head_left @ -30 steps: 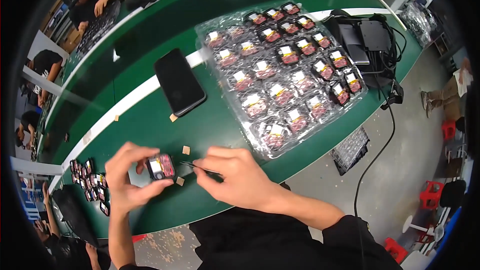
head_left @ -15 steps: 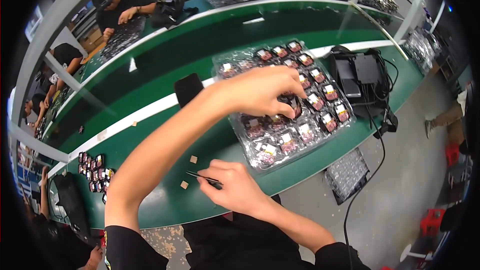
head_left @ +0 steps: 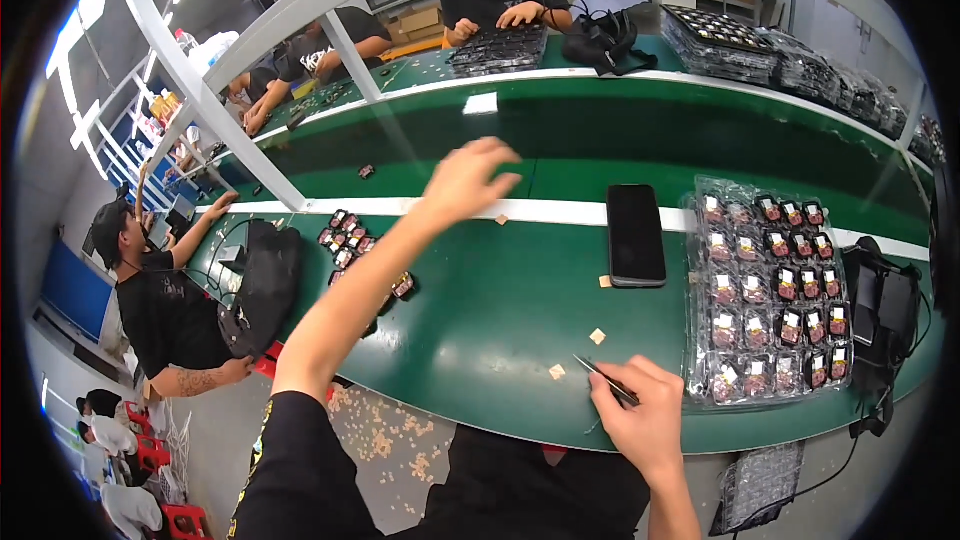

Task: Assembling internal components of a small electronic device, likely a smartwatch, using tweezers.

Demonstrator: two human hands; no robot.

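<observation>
My left hand [head_left: 468, 180] is stretched out over the white rail at the edge of the conveyor, slightly blurred, its fingers apart with nothing seen in them. Beneath and beside my left forearm lies a cluster of small black parts with reddish and white faces [head_left: 350, 240] on the green table. My right hand [head_left: 645, 422] grips a pair of dark tweezers [head_left: 612, 386], tips pointing left, just above the tabletop. Close to the tips are small tan square pieces [head_left: 557, 372]. Right of that hand sits a clear plastic tray [head_left: 702, 340] holding rows of similar black parts.
A black phone [head_left: 636, 236] lies by the rail. Dark devices with cables [head_left: 885, 310] stand right of the tray. A green conveyor [head_left: 580, 130] runs behind the rail, with one loose part on it. Co-workers sit across and to the left; a black bag [head_left: 265, 280] lies at the left.
My left hand has left the tray and swung left over the rail. My right hand still holds the tweezers near the tan pieces. The view has turned left.
</observation>
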